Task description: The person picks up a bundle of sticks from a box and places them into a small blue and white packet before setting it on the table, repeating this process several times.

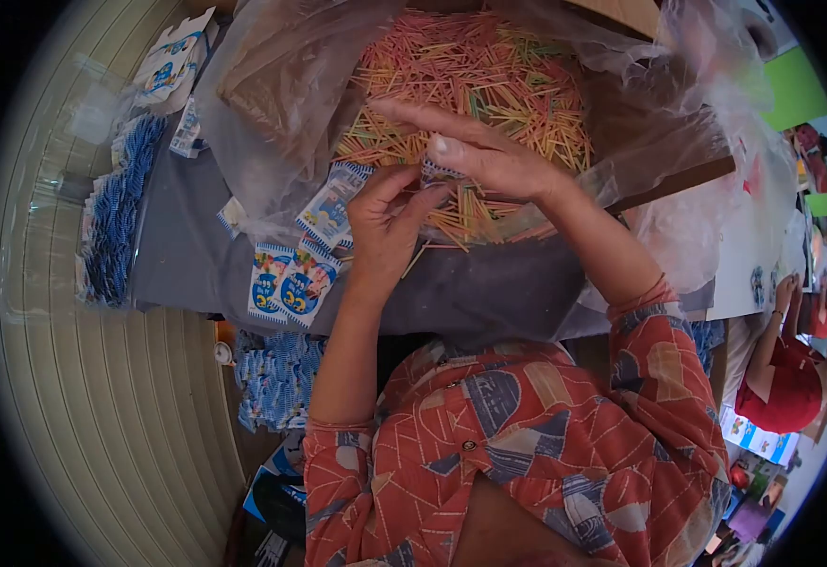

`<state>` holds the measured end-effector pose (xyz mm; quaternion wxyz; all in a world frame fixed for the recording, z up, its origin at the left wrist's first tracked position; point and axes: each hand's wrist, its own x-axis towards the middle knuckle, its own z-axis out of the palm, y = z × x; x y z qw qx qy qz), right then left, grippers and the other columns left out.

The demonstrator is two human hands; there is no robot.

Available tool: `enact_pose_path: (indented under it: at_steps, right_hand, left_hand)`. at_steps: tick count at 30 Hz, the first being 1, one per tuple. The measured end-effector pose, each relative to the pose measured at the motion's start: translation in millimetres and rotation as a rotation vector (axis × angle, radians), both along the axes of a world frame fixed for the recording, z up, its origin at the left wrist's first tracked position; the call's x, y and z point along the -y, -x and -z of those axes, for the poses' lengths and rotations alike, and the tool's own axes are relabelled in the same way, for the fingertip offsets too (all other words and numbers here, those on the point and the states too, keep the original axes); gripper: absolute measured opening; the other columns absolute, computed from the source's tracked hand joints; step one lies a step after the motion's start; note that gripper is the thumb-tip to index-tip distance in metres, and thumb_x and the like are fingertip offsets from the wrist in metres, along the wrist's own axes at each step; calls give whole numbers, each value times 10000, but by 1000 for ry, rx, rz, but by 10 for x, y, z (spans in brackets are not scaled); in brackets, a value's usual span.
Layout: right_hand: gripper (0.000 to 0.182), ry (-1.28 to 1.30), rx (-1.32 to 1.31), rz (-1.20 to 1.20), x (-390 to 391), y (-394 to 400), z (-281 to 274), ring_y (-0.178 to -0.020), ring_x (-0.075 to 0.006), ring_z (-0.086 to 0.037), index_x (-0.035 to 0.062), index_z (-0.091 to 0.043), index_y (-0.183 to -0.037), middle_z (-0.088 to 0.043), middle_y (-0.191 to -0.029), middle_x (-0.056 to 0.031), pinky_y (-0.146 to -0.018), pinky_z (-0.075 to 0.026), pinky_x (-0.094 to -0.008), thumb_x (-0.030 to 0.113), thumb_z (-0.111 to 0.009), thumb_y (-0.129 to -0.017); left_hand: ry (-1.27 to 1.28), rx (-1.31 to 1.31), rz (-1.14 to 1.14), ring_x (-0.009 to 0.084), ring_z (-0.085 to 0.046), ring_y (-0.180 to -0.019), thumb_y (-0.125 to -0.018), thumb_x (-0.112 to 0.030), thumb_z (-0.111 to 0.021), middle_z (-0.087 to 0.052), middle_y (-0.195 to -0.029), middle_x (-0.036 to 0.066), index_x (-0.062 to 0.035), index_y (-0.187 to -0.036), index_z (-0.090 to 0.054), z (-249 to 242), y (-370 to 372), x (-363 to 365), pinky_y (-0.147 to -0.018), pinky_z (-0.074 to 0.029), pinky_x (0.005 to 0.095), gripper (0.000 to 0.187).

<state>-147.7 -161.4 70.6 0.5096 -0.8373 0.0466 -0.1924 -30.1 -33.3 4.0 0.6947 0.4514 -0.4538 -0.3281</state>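
My left hand (385, 227) is closed, with thumb and fingers around a small blue-and-white printed packet (440, 173). Just above it, my right hand (494, 161) has its fingers stretched out to the left, its thumb close to the packet's top edge. Both hands are over the near edge of a big heap of thin pink, yellow, orange and green sticks (470, 76). By my left wrist lie more printed packets, one (333, 203) leaning at the heap and two (305, 283) overlapping on the grey cloth. What the packet contains is hidden.
Clear plastic sheeting (281, 104) lines the box (678, 180) around the sticks. Stacked packets (120, 213) stand at the left, near a flattened carton (175, 59). More packets (276, 378) sit below the table edge. At the right, a person in red (782, 387) sits nearby.
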Motion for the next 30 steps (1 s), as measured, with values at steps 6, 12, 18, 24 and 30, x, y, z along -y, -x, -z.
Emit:
enact_pose_path:
  at_steps: [6,12,18,24,30]
  right_hand:
    - [616,-244,136,116,-121,-27,-73,-1378,-320,-344,139,-404,-1456,-391,-1469,-149,-1119,-285,-448,531,-384,-982]
    - [438,183,215,168,-145,-75,-72,-1280,-323,-453,112,-569,-1323,-568,-1271,-160,-1077,-330,-418,366,-462,-982]
    - [203,429,65,118,-137,26,-160,-1014,-184,-618,22,-678,-1094,-689,-989,-75,-876,-493,-337,69,-593,-916]
    - [107,-308,297,233,-170,14,79,-793,-92,-636,0,-701,-959,-695,-858,-50,-693,-523,-249,-8,-648,-867]
    - [129,60,290,210,-306,-28,155,-1034,-205,-625,7,-701,-958,-698,-953,-112,-886,-495,-356,101,-632,-904]
  left_hand:
    - [82,-14,-45,125,-625,-890,-843,63,-671,-605,-1001,74,69,-1076,-629,67,-42,40,-764,-530,239,237]
    - [138,-58,-34,141,-640,-871,-854,95,-630,-598,-1006,88,73,-1062,-624,61,-34,-43,-758,-548,238,209]
    - [-21,71,-57,146,-647,-871,-863,92,-622,-594,-1004,93,78,-1055,-622,-6,-63,-91,-733,-559,240,192]
    - [8,-20,-75,134,-638,-867,-848,95,-636,-603,-992,91,72,-1038,-635,40,-38,-125,-738,-544,239,192]
    - [24,29,-75,120,-623,-836,-833,75,-667,-623,-956,79,61,-1006,-649,34,-36,-193,-729,-508,230,175]
